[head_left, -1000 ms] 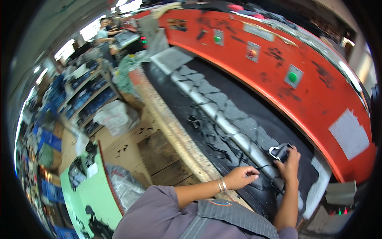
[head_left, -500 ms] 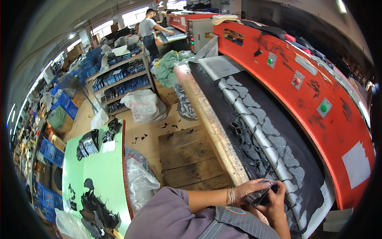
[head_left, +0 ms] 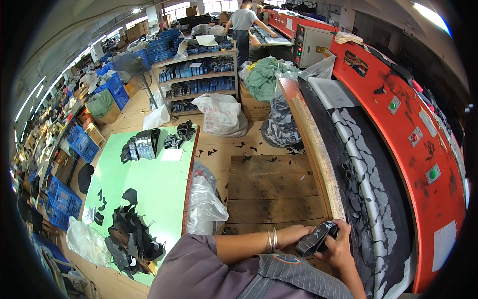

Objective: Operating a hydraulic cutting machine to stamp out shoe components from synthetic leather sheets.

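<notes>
A small stacked bundle of dark cut pieces (head_left: 315,240), with white markings on its upper face, is held between both hands just in front of my body. My right hand (head_left: 339,247) is closed round its right end, the thumb along the top edge. At the other side my left hand (head_left: 295,234), with bracelets at the wrist, grips the bundle, its fingers partly hidden behind it. Just beyond my right hand lies the machine bed, where dark sheet material (head_left: 348,144) carries a row of grey cut shapes (head_left: 366,164) and dark scraps (head_left: 354,212).
On the left a green table (head_left: 144,187) bears strapped bundles (head_left: 144,144) and a heap of black scraps (head_left: 130,239). The red cutting machine (head_left: 413,112) rises on the right. Ahead stand a shelf rack (head_left: 199,82) and sacks (head_left: 221,113). A person (head_left: 244,25) works farther off.
My view has swung left, bringing more of the green table in. The bundle has moved off the machine bed's edge toward my body, and its marked face now shows.
</notes>
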Demonstrator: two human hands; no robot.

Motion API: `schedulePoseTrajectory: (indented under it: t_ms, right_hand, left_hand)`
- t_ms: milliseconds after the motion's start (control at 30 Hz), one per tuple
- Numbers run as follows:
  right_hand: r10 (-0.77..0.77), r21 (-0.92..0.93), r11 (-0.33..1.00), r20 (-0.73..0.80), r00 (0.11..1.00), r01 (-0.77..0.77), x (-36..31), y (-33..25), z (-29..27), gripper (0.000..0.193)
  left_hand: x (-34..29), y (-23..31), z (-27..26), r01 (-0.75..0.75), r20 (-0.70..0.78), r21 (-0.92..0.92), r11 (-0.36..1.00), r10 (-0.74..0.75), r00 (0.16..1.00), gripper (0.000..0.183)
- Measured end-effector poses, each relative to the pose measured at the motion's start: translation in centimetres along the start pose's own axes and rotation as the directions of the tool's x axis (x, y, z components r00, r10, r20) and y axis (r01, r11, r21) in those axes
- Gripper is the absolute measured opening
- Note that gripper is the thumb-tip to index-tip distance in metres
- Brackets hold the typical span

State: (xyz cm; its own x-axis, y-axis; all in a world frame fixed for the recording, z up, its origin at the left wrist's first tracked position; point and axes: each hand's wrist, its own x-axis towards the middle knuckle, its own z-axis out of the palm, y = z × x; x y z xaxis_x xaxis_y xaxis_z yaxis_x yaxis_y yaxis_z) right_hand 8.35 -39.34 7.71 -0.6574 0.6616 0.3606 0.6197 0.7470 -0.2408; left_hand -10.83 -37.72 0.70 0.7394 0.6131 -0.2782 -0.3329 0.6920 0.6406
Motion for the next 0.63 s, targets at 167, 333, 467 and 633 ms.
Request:
schedulePoseTrajectory:
  t_ms: [167, 333, 467, 633]
  right_hand:
    - [0.101, -0.080, 0.991, -0.069, 0.992, -0.106, -2.5, -0.6, 1.9, 0.056]
    - [0.518, -0.254, 0.784, -0.233, 0.823, -0.566, -8.9, 6.2, -2.9, 0.041]
    - [0.632, -0.545, 0.621, -0.078, 0.771, -0.564, -17.6, 10.4, -5.7, 0.025]
    - [0.871, -0.354, 0.487, 0.126, 0.476, -0.798, -23.8, 16.2, -7.0, 0.037]
  left_hand:
    - [-4.0, -0.5, -4.1, -0.023, -0.317, 0.527, 0.849, 0.222, 0.922, 0.055]
    - [-7.5, -5.7, -19.0, -0.327, -0.911, -0.067, 0.942, 0.076, 0.406, 0.045]
    - [-15.6, -9.2, -28.7, -0.550, -0.998, -0.001, 0.835, -0.036, -0.054, 0.038]
    - [-30.7, -8.6, -34.3, -0.790, -0.880, 0.310, 0.529, -0.155, -0.449, 0.048]
